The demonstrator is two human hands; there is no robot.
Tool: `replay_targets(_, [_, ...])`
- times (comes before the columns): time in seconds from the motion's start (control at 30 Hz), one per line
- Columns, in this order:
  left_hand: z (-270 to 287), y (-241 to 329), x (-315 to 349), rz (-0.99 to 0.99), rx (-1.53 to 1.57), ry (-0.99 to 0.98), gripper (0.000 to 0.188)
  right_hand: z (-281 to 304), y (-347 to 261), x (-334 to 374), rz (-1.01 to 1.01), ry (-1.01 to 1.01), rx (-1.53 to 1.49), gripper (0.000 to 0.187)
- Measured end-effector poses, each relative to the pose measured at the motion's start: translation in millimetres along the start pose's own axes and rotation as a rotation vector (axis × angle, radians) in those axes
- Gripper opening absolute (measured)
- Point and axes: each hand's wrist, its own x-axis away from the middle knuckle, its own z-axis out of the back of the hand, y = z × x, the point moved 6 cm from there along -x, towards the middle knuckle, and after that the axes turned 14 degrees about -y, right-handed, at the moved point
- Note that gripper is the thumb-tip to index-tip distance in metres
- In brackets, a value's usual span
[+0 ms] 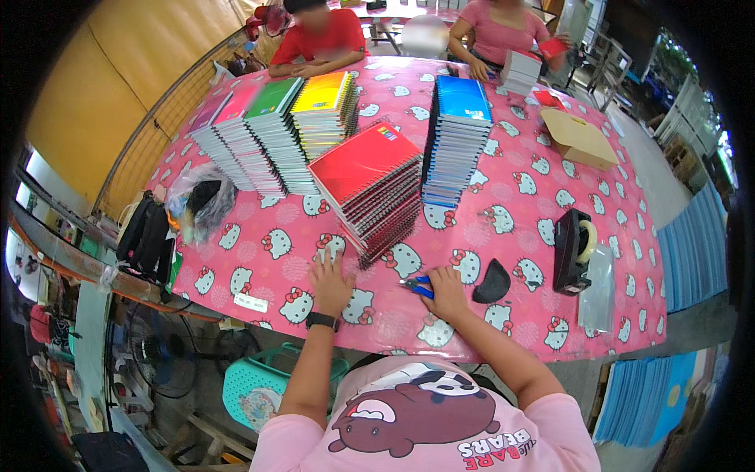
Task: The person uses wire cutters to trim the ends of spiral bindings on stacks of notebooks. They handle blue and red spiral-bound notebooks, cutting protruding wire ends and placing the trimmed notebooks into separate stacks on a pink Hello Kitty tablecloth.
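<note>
My left hand lies flat on the pink patterned tablecloth, fingers spread and holding nothing. Closed around the blue handles of small nippers is my right hand; the metal jaws point left, toward my other hand. Just beyond both hands stands a tall stack of red spiral notebooks, set at an angle. A stack of blue spiral notebooks rises behind it to the right. To the right of my right hand rests a black curved flat piece.
Yellow, green and pink notebook stacks stand far left, near a clear plastic bag. A black tape dispenser and cardboard piece sit right. Two people sit across the table, one beside a whitish stack.
</note>
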Motion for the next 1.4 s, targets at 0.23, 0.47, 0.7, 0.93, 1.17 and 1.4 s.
replay_targets(0.23, [4, 7, -1, -0.015, 0.072, -0.011, 0.067, -3, 6, 4, -0.046, 0.022, 0.021, 0.048])
replay_targets(0.47, [18, -14, -6, -0.085, 0.216, -0.100, 0.059, 4, 5, 0, -0.193, 0.097, 0.017, 0.050])
replay_targets(0.7, [300, -82, -75, -0.254, 0.867, 0.564, 0.021, -1, 18, 2, -0.266, 0.095, 0.005, 0.050])
replay_targets(0.93, [378, 23, -191, -0.714, 1.276, -0.309, 0.021, 0, 16, -2, -0.184, 0.139, 0.018, 0.051])
replay_targets(1.17, [437, -25, -246, -0.558, 1.388, -0.108, 0.026, 1, 9, -8, -0.235, 0.106, 0.033, 0.051])
replay_targets(1.4, [306, 1, -242, -0.319, -0.237, 0.484, 0.054, 3, 10, 1, -0.260, 0.126, 0.016, 0.052])
